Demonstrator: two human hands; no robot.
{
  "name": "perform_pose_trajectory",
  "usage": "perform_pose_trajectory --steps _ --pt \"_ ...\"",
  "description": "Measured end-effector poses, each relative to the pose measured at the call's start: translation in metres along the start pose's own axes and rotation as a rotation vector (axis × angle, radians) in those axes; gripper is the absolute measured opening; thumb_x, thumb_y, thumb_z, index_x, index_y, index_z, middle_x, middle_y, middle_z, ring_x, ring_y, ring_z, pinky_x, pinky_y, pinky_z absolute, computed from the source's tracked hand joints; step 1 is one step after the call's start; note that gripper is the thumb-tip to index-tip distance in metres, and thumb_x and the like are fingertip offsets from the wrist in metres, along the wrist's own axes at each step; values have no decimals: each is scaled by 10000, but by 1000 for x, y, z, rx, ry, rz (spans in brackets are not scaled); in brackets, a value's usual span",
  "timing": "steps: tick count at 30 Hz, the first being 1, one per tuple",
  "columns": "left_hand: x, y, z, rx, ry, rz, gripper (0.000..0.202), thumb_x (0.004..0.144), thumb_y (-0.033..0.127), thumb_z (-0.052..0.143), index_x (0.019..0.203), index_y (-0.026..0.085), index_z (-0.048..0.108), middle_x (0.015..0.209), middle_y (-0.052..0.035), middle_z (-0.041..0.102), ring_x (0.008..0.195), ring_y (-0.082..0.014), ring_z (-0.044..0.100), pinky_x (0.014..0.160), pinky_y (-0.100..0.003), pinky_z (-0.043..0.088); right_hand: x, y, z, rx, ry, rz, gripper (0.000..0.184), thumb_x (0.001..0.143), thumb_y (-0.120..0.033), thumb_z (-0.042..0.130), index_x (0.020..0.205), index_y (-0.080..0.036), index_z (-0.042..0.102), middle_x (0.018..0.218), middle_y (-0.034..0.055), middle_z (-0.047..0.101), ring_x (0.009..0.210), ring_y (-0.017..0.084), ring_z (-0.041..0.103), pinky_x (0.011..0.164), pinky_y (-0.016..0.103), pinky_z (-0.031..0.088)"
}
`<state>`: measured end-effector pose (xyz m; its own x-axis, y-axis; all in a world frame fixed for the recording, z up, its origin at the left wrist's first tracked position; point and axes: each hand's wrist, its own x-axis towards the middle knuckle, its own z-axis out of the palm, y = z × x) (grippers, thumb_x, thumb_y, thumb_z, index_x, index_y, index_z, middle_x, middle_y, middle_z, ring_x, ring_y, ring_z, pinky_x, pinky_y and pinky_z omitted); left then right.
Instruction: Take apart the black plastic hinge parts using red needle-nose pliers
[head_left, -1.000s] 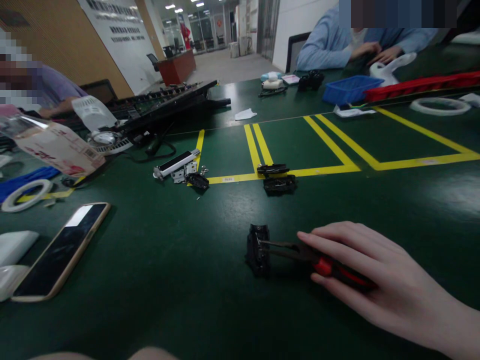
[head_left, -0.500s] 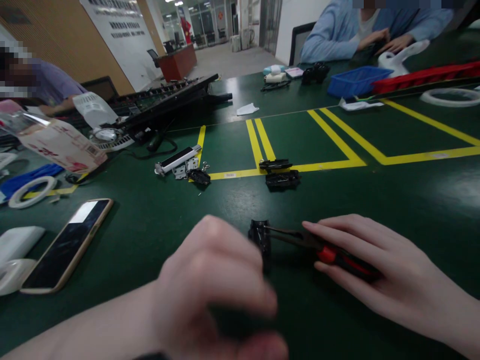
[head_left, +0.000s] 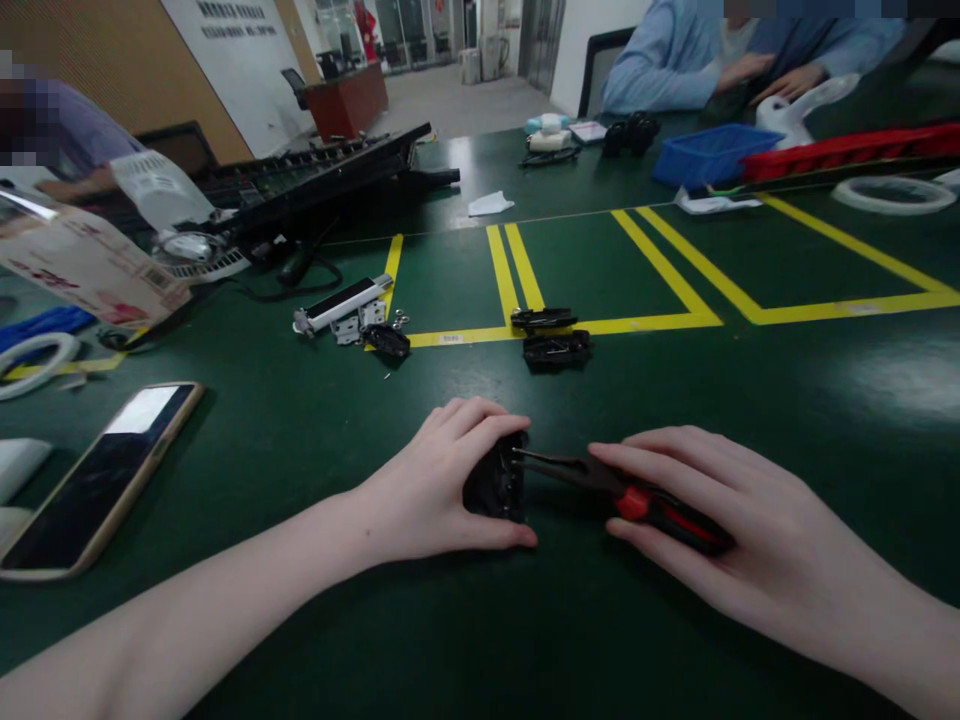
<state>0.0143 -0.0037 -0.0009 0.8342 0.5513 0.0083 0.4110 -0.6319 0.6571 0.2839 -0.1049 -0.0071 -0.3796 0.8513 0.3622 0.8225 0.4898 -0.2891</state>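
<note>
The left hand (head_left: 442,480) is closed around a small black part (head_left: 496,482) on the green table (head_left: 300,600). At its 3 o'clock, the right hand (head_left: 720,530) grips red-handled pliers (head_left: 615,492), whose tips touch the part

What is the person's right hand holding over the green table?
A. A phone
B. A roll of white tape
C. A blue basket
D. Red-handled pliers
D: the right hand closes on red-handled pliers, whose tips reach into the small black part that the left hand steadies.
</note>
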Motion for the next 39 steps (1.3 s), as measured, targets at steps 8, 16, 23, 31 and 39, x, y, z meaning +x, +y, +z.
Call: perform_pose_trajectory --steps 8,16,23,31,39 --pt "2 -4 0 -41 18 44 734 768 540 826 1380 228 566 1278 -108 589 1189 -311 553 989 -476 527 1 -2 -8 -29 -100 -31 394 957 -356 595 1335 -259 647 1101 92 731 903 221 708 704 357 609" --pt "3 -4 -4 -10 -5 73 741 780 546 815 1371 178 565 1273 -121 597 1159 -297 554 972 -458 525 2 -2 -6 -46 -100 -45 406 961 -338 588 1357 -252 624 1115 95 715 920 239 709 701 389 628" --pt "3 0 -8 41 -52 61 748 795 549 807 1371 145 554 1296 -127 584 1171 -289 552 998 -450 513 -2 -1 -4 -30 -93 -56 395 963 -327 583 1353 -281 629 1092 92 722 908 256 715 683 400 633" --pt "2 -6 -3 -27 12 90 750 774 596 813 1340 168 571 1242 -113 605 1131 -285 557 940 -435 525 0 -1 -1 -80 -109 -74 377 982 -351 552 1337 -250 631 1082 103 725 883 247 715 666 383 622" --pt "3 -4 -5 -19 -3 86 762 787 580 812 1351 125 579 1257 -114 601 1135 -266 550 948 -410 515 2 -4 -5 65 -74 41 407 958 -382 598 1354 -288 618 1132 73 727 922 227 731 696 331 625"
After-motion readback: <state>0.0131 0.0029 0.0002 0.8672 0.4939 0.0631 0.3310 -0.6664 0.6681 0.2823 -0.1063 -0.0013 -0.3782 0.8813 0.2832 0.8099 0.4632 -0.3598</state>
